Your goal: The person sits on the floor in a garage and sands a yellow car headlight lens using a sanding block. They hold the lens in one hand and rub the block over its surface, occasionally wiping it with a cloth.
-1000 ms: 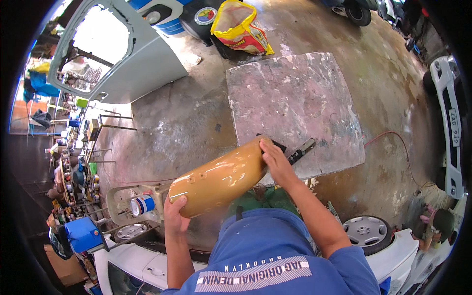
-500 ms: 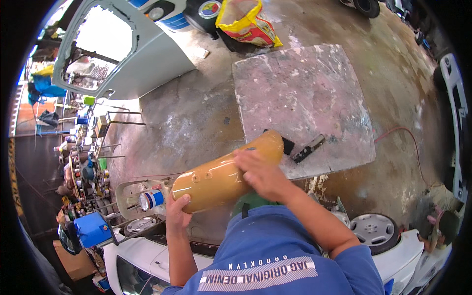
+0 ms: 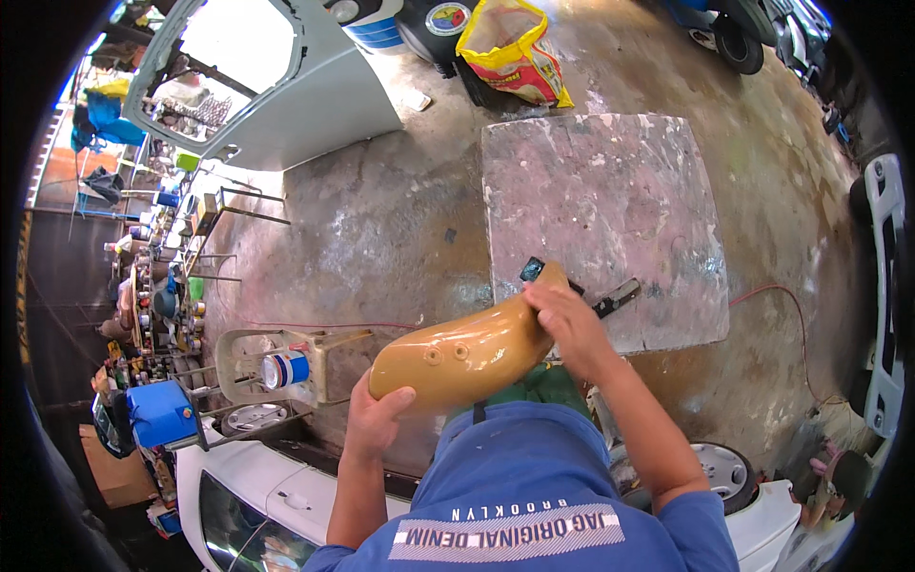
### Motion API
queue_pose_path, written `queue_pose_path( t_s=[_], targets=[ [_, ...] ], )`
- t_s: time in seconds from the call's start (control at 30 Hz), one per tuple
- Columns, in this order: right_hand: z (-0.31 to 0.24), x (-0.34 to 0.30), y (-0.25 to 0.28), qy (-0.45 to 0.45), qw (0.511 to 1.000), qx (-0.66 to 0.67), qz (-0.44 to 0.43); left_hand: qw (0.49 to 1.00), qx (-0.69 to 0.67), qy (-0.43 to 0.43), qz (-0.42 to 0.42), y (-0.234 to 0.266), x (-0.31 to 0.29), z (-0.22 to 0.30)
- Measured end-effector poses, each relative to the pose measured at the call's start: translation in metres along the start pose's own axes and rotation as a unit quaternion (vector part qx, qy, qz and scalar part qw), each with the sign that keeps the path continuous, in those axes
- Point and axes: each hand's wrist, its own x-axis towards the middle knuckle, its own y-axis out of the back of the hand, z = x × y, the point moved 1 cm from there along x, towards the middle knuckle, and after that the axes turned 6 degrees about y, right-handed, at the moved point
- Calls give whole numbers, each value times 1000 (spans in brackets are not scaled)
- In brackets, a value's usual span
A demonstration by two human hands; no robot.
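Observation:
A glossy mustard-yellow curved panel (image 3: 477, 348), shaped like a motorcycle fender, is held tilted in front of my body. Two round ringed holes show on its upper face. My left hand (image 3: 375, 415) grips its wide left end, thumb on top and fingers hidden underneath. At the narrow right end, my right hand (image 3: 574, 329) is closed over the edge, its fingers curled on the surface. Just beyond that end lies a small dark rectangular piece (image 3: 532, 269), partly covered. A dark elongated tool (image 3: 618, 297) rests right of my right hand on a paint-stained board (image 3: 610, 200).
On the left, a beige plastic chair (image 3: 324, 377) holds a blue-and-white can (image 3: 286, 369). A grey car door (image 3: 334, 105) stands at the far left, with a yellow-and-red bag (image 3: 515, 62) beyond the board. A white car (image 3: 257, 505) is close behind me, and a red hose (image 3: 799, 319) lies at right.
The panel has turned and shifted slightly right. My right hand has slid from its middle to the narrow end; my left hand still holds the wide end.

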Motion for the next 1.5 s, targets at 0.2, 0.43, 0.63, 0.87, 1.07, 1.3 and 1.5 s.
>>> queue_pose_path(
  t_s=[0.2, 0.43, 0.63, 0.87, 1.07, 1.3, 1.5],
  targets=[
    [-104, 14, -36, 183, 974, 31, -132, 999, 3, 33, 7, -26, -12, 9],
    [-75, 1, -3, 109, 987, -25, -120, 995, 72, 65, 19, -22, -19, 1],
    [-105, 15, -39, 198, 972, 1, -128, 990, 117, 76, 25, -32, -23, 7],
    [-119, 7, -37, 218, 967, -39, -124, 983, 167, 77, 6, -30, -22, 6],
    [-91, 0, -16, 189, 970, -31, -147, 989, 127, 73, 12, -34, -28, 3],
    [-133, 3, -46, 249, 957, -24, -147, 981, 177, 79, -4, -31, -24, 6],
    [-40, -17, 9, 59, 993, 11, -99, 985, 138, 95, 41, -31, -30, -3]
  ],
)
